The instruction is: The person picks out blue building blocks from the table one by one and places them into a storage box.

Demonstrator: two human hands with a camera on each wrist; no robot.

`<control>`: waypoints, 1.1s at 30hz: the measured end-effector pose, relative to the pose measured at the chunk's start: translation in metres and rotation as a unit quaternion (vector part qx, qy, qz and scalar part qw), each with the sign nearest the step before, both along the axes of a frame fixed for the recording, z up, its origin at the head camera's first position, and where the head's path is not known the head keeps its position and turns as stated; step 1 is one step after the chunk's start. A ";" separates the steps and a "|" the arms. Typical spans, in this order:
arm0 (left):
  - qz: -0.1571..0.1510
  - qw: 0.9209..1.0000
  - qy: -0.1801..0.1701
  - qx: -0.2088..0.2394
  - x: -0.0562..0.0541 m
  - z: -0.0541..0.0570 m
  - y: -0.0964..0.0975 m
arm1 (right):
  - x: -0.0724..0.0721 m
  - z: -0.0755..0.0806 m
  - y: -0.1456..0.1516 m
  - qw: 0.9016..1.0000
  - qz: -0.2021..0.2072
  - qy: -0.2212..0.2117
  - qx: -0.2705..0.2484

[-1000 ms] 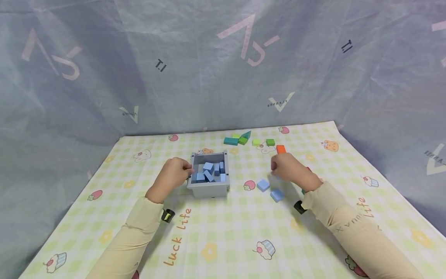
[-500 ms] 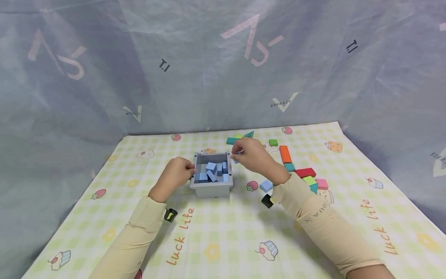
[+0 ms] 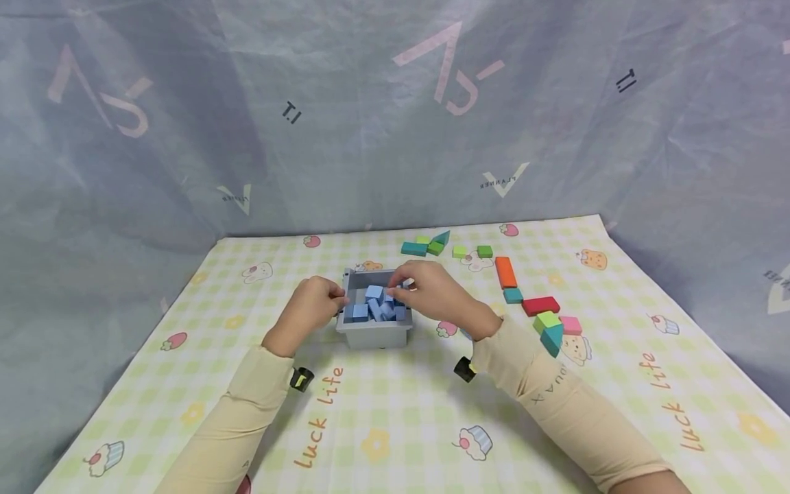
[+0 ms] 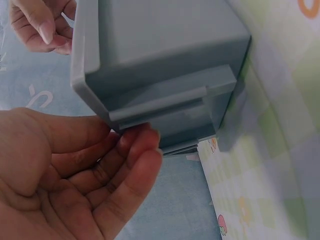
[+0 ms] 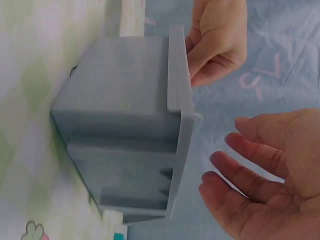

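Observation:
A grey open-topped bin (image 3: pixel 375 337) stands on the table, holding several light blue blocks (image 3: pixel 374 293). My left hand (image 3: pixel 311 302) pinches the bin's left rim, thumb on the edge and fingers under it in the left wrist view. Over the bin's right side is my right hand (image 3: pixel 432 291). In the right wrist view its fingers (image 5: pixel 245 187) are parted from the thumb, just above the rim, with nothing between them. A sliver of a blue block (image 3: pixel 465 334) shows on the table beside my right wrist, which hides the rest.
Right of the bin lie an orange block (image 3: pixel 505 272), a red block (image 3: pixel 540 306), a pink block (image 3: pixel 570 325) and a teal block (image 3: pixel 552 339). Several green and teal blocks (image 3: pixel 414 249) lie behind the bin. A cloth curtain (image 3: pixel 395 137) hangs beyond the table.
My right hand has carried a blue block from the table on the right to the bin and let go of it inside. My left hand has stayed on the rim.

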State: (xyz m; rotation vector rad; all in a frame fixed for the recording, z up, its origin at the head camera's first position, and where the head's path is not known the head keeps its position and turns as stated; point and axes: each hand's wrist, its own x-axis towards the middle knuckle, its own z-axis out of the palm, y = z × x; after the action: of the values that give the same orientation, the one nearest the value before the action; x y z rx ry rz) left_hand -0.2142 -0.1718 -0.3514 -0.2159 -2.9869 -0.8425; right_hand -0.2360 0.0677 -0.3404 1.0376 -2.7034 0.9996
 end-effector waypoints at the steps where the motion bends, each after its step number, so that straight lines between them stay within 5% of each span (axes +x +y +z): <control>1: -0.001 1.000 0.000 -0.002 0.000 0.000 0.000 | -0.001 -0.001 0.002 1.000 -0.001 0.001 -0.002; 19: -0.012 1.000 0.015 -0.002 0.001 0.001 0.001 | -0.005 0.005 0.025 1.000 -0.022 -0.016 0.008; 33: -0.015 1.000 0.011 -0.011 0.001 -0.002 0.001 | -0.014 0.004 0.088 0.996 -0.052 -0.040 0.061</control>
State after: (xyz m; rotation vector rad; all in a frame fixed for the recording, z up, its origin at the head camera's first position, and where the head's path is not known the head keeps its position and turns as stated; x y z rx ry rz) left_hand -0.2136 -0.1713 -0.3536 -0.2686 -2.9816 -0.8049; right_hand -0.2495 0.1559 -0.3362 0.8803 -2.8821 0.8862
